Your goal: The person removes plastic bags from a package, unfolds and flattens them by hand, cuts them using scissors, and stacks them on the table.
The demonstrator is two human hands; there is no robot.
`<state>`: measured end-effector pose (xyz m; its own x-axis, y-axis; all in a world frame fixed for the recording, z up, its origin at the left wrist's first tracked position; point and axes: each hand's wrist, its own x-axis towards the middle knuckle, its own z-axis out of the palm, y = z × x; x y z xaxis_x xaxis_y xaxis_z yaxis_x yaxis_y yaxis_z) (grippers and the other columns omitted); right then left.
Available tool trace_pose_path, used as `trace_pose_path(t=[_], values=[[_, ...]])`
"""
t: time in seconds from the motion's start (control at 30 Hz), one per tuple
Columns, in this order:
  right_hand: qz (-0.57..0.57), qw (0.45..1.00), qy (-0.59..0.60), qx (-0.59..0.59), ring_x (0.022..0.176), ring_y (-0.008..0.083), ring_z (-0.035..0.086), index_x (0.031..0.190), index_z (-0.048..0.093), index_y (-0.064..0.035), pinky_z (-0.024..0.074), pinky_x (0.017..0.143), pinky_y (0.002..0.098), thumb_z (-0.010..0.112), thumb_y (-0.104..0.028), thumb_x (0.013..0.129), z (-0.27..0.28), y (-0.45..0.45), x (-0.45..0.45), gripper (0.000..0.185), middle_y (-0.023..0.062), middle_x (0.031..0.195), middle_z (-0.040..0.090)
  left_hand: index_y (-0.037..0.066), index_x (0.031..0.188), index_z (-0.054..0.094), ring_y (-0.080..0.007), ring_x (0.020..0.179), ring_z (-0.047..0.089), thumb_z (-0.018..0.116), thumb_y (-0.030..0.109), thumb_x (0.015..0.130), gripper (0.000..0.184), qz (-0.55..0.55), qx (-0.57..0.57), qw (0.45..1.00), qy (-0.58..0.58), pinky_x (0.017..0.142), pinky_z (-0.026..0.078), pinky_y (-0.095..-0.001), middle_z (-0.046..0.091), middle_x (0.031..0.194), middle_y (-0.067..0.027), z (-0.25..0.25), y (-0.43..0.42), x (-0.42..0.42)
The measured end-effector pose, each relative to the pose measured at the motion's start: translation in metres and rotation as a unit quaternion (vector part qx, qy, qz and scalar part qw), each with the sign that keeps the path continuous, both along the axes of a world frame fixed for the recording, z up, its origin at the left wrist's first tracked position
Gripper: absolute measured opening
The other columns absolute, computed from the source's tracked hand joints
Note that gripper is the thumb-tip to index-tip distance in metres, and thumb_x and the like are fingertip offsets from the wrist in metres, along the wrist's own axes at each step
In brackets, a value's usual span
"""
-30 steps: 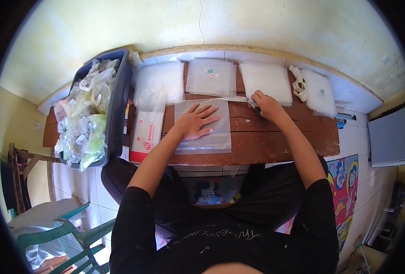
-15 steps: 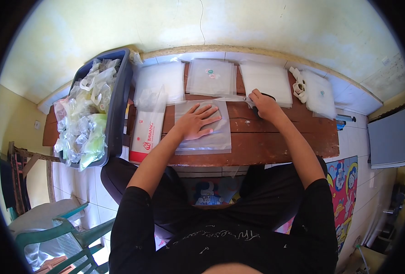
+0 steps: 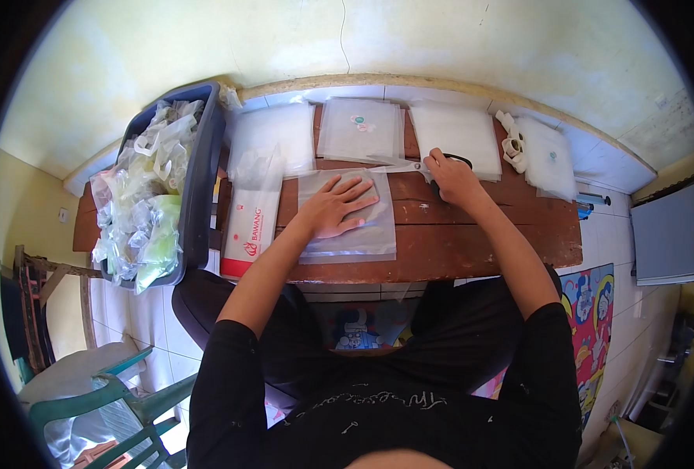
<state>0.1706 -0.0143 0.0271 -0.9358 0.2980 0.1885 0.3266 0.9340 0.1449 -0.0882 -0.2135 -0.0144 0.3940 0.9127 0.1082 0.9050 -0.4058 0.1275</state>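
My left hand (image 3: 337, 208) lies flat with its fingers spread on a clear plastic bag (image 3: 362, 244) near the front of the brown wooden table. In my right hand (image 3: 452, 178) is a pair of scissors (image 3: 406, 167), its black handle loops partly hidden by my fingers. The blades point left and lie at the top edge of the bag. Whether they are cutting into the plastic I cannot tell. Left of the bag rests a red and white packet (image 3: 248, 223) marked BAWANG, with clear plastic at its upper end.
Stacks of clear plastic sheets or bags (image 3: 272, 133) line the table's back, another bearing a green label (image 3: 359, 120). A cream strap (image 3: 512, 143) lies at the right. The dark tub (image 3: 200, 187) at the left overflows with plastic bags. A green chair (image 3: 116, 399) stands lower left.
The scissors and my right hand have shifted very slightly. My left hand stays flat on the bag in the same place.
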Motion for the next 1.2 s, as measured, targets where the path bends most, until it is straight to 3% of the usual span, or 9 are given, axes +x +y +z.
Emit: trace_pose_path(t=[0.17, 0.23, 0.47, 1.2], values=[[-0.019, 1.0, 0.005, 0.004, 0.078, 0.0265, 0.062, 0.104, 0.05, -0.0019, 0.0523, 0.062, 0.0356, 0.059, 0.001, 0.072, -0.008, -0.003, -0.003, 0.033, 0.0114, 0.102, 0.05, 0.028, 0.148, 0.036, -0.0281, 0.145, 0.024, 0.038, 0.05, 0.097, 0.056, 0.001, -0.001, 1.0, -0.001, 0.118, 0.014, -0.0493, 0.029, 0.157, -0.0061, 0.001, -0.001, 0.0], [-0.016, 0.998, 0.042, 0.045, 0.072, 0.0241, 0.063, 0.097, 0.05, -0.0026, 0.0533, 0.059, 0.0346, 0.063, -0.002, 0.071, -0.009, -0.003, 0.0, 0.029, 0.0114, 0.097, 0.05, 0.028, 0.148, 0.036, -0.028, 0.145, 0.024, 0.038, 0.05, 0.097, 0.056, 0.001, -0.005, 1.0, 0.0, 0.118, 0.014, -0.0493, 0.029, 0.157, -0.0058, 0.001, -0.001, 0.0], [-0.04, 0.998, 0.014, 0.05, 0.069, 0.0232, 0.063, 0.098, 0.05, -0.0027, 0.0529, 0.057, 0.0329, 0.064, -0.003, 0.071, -0.007, -0.011, 0.007, 0.03, 0.0112, 0.097, 0.05, 0.028, 0.147, 0.039, -0.0263, 0.144, 0.026, 0.04, 0.05, 0.097, 0.054, 0.003, 0.015, 1.0, 0.0, 0.117, 0.015, -0.0488, 0.029, 0.157, -0.0028, 0.0, 0.0, 0.0], [-0.018, 0.998, 0.035, 0.038, 0.067, 0.0248, 0.063, 0.094, 0.051, -0.0013, 0.0539, 0.057, 0.0352, 0.058, -0.003, 0.078, -0.009, -0.006, -0.007, 0.017, 0.0121, 0.096, 0.051, 0.03, 0.147, 0.038, -0.0265, 0.144, 0.025, 0.039, 0.049, 0.097, 0.053, 0.0, 0.006, 1.0, 0.012, 0.118, 0.013, -0.0488, 0.029, 0.157, -0.0012, 0.001, 0.0, 0.001]])
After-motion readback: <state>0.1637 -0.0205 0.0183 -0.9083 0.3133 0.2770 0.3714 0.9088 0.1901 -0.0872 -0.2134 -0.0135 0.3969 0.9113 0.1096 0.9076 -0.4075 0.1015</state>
